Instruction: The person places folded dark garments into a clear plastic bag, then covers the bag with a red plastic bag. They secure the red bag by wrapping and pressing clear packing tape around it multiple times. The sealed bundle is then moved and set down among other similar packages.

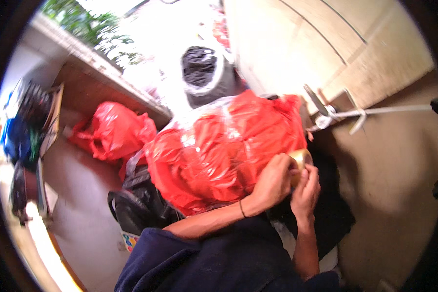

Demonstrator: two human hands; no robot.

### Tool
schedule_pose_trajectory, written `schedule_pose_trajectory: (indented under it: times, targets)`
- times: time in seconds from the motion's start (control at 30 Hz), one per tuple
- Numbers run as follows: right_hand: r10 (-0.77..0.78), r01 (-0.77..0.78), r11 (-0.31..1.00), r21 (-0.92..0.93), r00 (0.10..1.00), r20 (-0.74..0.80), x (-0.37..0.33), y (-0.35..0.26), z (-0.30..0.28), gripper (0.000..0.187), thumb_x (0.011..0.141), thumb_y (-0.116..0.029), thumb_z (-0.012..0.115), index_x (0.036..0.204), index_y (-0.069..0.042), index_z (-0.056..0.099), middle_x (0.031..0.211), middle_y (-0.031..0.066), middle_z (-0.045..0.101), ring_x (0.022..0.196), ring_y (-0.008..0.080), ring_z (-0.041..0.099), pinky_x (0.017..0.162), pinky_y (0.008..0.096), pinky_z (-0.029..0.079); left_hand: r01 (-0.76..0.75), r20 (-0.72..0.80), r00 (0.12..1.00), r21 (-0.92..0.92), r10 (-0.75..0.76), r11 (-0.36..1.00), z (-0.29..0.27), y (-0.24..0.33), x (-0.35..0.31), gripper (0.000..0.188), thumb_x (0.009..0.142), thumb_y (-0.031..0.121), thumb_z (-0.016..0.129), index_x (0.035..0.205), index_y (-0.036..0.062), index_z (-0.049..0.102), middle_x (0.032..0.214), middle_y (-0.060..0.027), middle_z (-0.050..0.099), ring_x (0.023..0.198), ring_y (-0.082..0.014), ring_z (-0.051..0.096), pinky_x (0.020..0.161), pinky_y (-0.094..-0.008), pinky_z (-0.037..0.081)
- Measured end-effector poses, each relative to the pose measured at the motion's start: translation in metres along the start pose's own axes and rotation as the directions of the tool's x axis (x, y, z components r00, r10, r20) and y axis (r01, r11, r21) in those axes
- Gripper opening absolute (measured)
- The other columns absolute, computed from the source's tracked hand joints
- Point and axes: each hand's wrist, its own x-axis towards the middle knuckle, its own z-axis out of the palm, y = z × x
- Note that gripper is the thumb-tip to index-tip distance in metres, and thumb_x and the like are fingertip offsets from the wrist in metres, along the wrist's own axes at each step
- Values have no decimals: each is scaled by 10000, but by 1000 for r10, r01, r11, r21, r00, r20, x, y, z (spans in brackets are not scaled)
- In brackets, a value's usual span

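Observation:
A big bundle wrapped in red plastic [228, 146] lies in front of me, with shiny clear strips across its surface. At its right near edge is a roll of yellowish tape [301, 158]. My left hand [273, 180] reaches across the near side of the bundle, its fingers closed at the roll's left side. From below, my right hand [305, 191] grips the same roll with bent fingers and thumb. The fingertips partly hide the roll, and I cannot make out a loose tape end.
Left of the bundle sits a smaller red plastic bag [119, 129], with a black bag [143, 202] nearer me. Beyond stands an open sack of dark material [199, 73]. At the right, a white cord [389, 111] is tied to a metal handle by a wooden panel [326, 39].

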Motion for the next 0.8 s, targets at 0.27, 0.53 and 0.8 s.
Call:
schedule_pose_trajectory:
  times: [0.27, 0.53, 0.8]
  targets:
    - [-190, 190, 981, 43, 982, -17, -1, -13, 10, 350, 1192, -312, 466, 1206, 17, 582, 1046, 265, 698, 922, 449, 696, 805, 512, 537, 138, -66, 988, -45, -141, 989, -13, 4, -18, 296, 1041, 72, 618, 1251, -16, 430, 1071, -301, 665, 980, -474, 709, 862, -514, 577]
    - [-251, 251, 967, 50, 968, -14, 10, -43, 12, 319, 1169, -290, 549, 1176, 21, 619, 1008, 239, 720, 915, 420, 729, 803, 484, 557, 102, -225, 957, -337, -185, 936, -36, 5, -2, 159, 1007, 129, 767, 1067, -5, 706, 923, -161, 710, 877, -294, 721, 793, -395, 560]
    - [-200, 205, 976, 75, 977, -69, 17, -63, -7, 295, 1069, -288, 724, 1039, -1, 664, 846, 152, 709, 751, 227, 705, 715, 412, 564, -181, -390, 911, -87, 134, 980, -42, 21, 40, 128, 921, -99, 663, 1000, -4, 628, 904, -167, 656, 807, -340, 694, 720, -420, 547]
